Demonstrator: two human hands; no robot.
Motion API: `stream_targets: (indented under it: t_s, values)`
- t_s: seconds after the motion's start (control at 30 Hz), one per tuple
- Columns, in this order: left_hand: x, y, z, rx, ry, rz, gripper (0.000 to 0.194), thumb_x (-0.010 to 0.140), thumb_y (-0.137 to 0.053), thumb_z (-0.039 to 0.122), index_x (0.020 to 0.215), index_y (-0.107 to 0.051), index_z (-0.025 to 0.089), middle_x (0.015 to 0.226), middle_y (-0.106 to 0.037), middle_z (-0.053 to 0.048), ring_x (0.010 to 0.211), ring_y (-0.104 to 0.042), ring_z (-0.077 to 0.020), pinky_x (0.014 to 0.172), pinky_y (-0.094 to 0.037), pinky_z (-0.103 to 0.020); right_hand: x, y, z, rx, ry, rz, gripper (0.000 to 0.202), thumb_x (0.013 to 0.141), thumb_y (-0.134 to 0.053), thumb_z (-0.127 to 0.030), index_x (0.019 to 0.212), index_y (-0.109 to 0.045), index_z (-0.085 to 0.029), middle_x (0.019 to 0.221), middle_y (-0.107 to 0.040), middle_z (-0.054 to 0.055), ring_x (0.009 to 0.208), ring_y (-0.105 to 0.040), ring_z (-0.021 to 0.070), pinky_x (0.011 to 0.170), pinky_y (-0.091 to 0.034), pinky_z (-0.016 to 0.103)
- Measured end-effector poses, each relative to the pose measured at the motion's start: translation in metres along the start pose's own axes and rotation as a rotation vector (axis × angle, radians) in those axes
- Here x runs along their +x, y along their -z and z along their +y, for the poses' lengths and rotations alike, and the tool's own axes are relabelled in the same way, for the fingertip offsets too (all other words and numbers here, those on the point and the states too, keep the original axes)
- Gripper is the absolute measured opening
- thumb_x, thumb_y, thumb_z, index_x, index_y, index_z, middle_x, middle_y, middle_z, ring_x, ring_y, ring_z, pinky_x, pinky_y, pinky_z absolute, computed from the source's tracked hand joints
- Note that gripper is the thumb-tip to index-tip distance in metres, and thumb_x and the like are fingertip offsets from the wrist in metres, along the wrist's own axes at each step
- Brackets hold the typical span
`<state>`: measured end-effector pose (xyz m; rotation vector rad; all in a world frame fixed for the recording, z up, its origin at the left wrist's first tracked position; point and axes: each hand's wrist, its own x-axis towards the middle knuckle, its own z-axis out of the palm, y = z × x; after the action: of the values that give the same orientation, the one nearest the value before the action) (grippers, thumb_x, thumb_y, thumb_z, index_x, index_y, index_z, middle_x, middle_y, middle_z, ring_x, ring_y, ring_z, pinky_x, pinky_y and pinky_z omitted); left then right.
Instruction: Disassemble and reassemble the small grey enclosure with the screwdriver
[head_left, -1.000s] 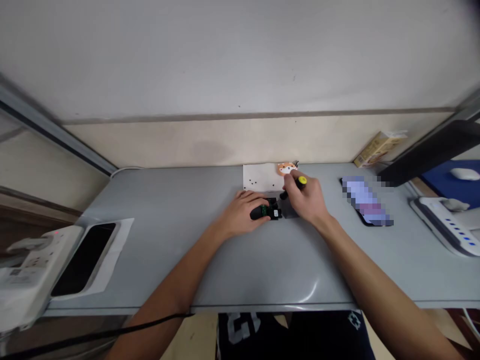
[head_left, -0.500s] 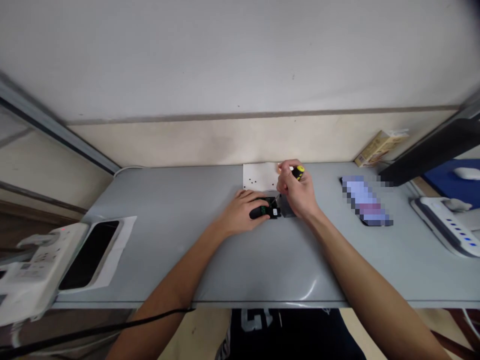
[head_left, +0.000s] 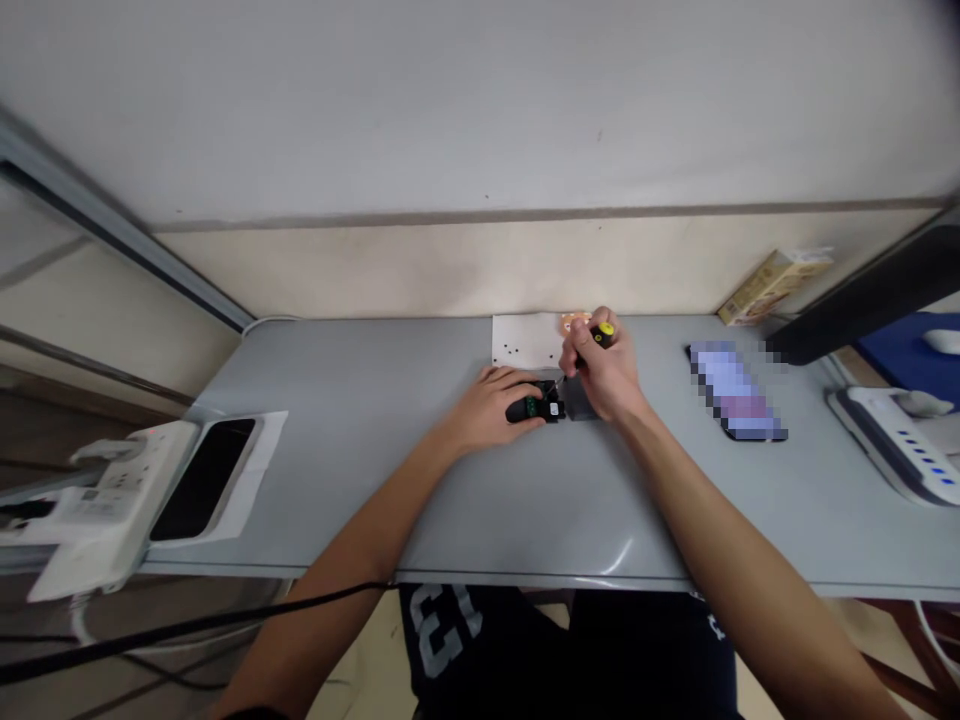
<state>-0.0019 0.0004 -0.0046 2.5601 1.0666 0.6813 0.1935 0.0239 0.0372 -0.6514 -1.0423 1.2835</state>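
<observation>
A small black device (head_left: 553, 409) with a green part lies on the grey table near its middle. My left hand (head_left: 491, 408) is wrapped round the device's left end, fingers along its far side and thumb on the near side. My right hand (head_left: 606, 372) grips a screwdriver (head_left: 603, 333) with a yellow and black handle, its thin shaft slanting down to the device. Just right of the device, partly under my right hand, is a dark flat piece (head_left: 581, 404). Behind the device a white sheet (head_left: 529, 342) carries several small dark pieces.
On the left are a black-screened phone (head_left: 204, 482) on white paper and a power strip (head_left: 142, 480). To the right lie a lit phone (head_left: 739, 392), a box (head_left: 772, 288) and another power strip (head_left: 892, 445). A black cable (head_left: 225, 622) crosses the lower left.
The view has shifted, so the table appears slightly higher in the picture. Both hands keep their holds, and the screwdriver still reaches to the device.
</observation>
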Motion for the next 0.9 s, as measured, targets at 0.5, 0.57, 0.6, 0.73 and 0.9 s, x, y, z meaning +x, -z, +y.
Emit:
stream_targets:
  t_s: [0.5, 0.57, 0.6, 0.73, 0.9]
  values:
    - [0.001, 0.000, 0.000, -0.016, 0.011, 0.001, 0.025, 0.090, -0.074, 0.039, 0.111, -0.070, 0.026, 0.135, -0.067, -0.003, 0.125, -0.060, -0.0242, 0.109, -0.039, -0.045, 0.000, 0.004, -0.007, -0.025, -0.006, 0.020, 0.044, 0.081, -0.079, -0.055, 0.080, -0.046, -0.025, 0.085, -0.061, -0.002, 0.064, -0.059, 0.0110, 0.059, -0.047, 0.026]
    - [0.001, 0.000, 0.000, -0.018, 0.017, -0.005, 0.025, 0.090, -0.074, 0.040, 0.111, -0.070, 0.026, 0.135, -0.068, -0.003, 0.125, -0.060, -0.0244, 0.110, -0.039, -0.046, 0.000, 0.004, -0.005, -0.055, 0.018, 0.043, 0.048, 0.082, -0.079, -0.054, 0.077, -0.041, -0.025, 0.068, -0.052, -0.006, 0.049, -0.046, 0.0086, 0.048, -0.037, 0.024]
    - [0.001, 0.000, 0.000, -0.020, 0.019, -0.002, 0.026, 0.090, -0.074, 0.041, 0.111, -0.070, 0.026, 0.134, -0.068, -0.003, 0.125, -0.060, -0.0244, 0.110, -0.038, -0.046, 0.000, 0.003, -0.005, -0.055, 0.029, 0.053, 0.048, 0.083, -0.077, -0.056, 0.077, -0.040, -0.025, 0.062, -0.045, -0.007, 0.046, -0.039, 0.0082, 0.045, -0.033, 0.024]
    - [0.000, 0.000, 0.000, -0.022, 0.015, 0.005, 0.028, 0.090, -0.074, 0.042, 0.112, -0.070, 0.026, 0.135, -0.068, -0.004, 0.125, -0.061, -0.0240, 0.112, -0.038, -0.046, 0.002, 0.000, -0.009, 0.048, -0.027, 0.001, 0.048, 0.089, -0.057, -0.072, 0.080, -0.049, -0.026, 0.059, -0.035, -0.006, 0.047, -0.033, 0.0104, 0.046, -0.034, 0.025]
    - [-0.001, 0.001, -0.002, -0.001, 0.006, 0.003, 0.027, 0.091, -0.073, 0.041, 0.114, -0.070, 0.027, 0.135, -0.067, -0.002, 0.124, -0.061, -0.0235, 0.111, -0.039, -0.046, 0.005, 0.004, -0.011, 0.071, -0.067, -0.012, 0.039, 0.089, -0.064, -0.063, 0.083, -0.059, -0.025, 0.081, -0.055, 0.000, 0.069, -0.055, 0.0136, 0.065, -0.050, 0.028]
